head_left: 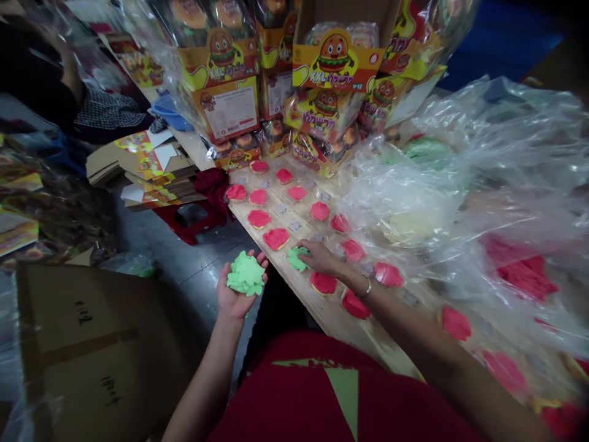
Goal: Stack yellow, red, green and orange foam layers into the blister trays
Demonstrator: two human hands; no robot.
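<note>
My left hand (234,298) is cupped palm up under a stack of thin green lettuce-shaped pieces (247,273), held off to the left of the wooden table (257,239). Over the table's near edge, my right hand (317,256) has its fingers bent down on a single green lettuce-shaped piece (297,259). That piece lies among rows of pinkish-red wavy pieces on yellowish bases, such as the red piece (276,238) beside it and another red piece (324,282) just below my right wrist. Small clear plastic packs (295,227) sit between the rows.
Stacked burger-printed display boxes (335,58) stand at the back. Crumpled clear plastic bags (414,190) with coloured pieces cover the right side. Flattened cartons (151,162) rest on a red stool (188,224). A large cardboard box (92,350) stands lower left. Another person's arm (71,70) shows upper left.
</note>
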